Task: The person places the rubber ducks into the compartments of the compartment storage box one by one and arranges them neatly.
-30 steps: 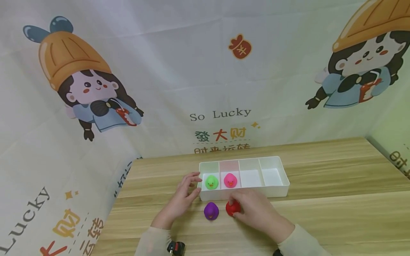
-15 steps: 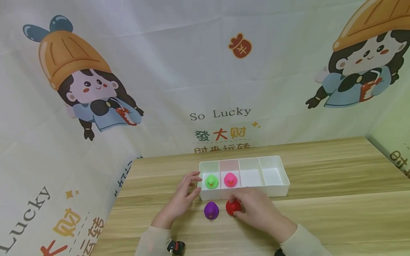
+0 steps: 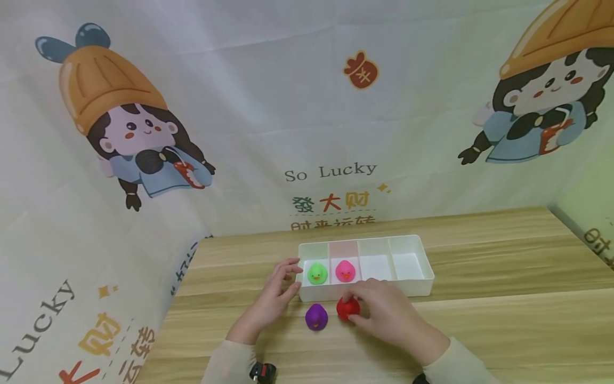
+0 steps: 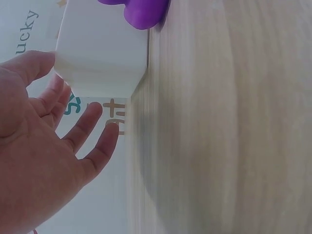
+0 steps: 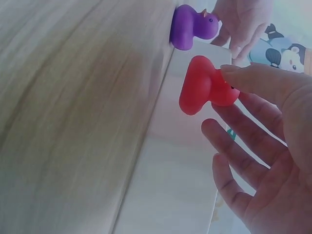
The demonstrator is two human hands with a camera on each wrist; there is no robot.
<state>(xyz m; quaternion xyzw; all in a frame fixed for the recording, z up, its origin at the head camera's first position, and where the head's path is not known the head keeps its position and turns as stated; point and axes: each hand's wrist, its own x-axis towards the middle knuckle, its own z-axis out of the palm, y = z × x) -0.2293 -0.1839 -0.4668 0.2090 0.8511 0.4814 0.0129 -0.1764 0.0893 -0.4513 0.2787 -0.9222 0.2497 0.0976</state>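
My right hand (image 3: 388,312) pinches a red rubber duck (image 5: 200,87) by its head, between thumb and fingers. In the right wrist view the duck's base is apart from the tabletop, in front of the long side of a white divided box (image 3: 384,288). My left hand (image 3: 269,298) is at the box's left end, thumb at the front corner and fingers loosely extended along the side. A purple rubber duck (image 3: 316,317) stands on the table between the hands. Inside the box, a green duck (image 3: 317,273) sits in the leftmost compartment and a pink duck (image 3: 345,271) in the one beside it.
The two compartments on the right of the box show bare white floors (image 3: 408,265). Beneath everything is a wood-grain table (image 3: 499,320), with a printed cloth (image 3: 259,106) hanging behind it. Dark wrist devices (image 3: 263,372) show near the bottom edge.
The red duck and my right hand have risen slightly toward the box. My left hand, the box and the purple duck have stayed where they were.
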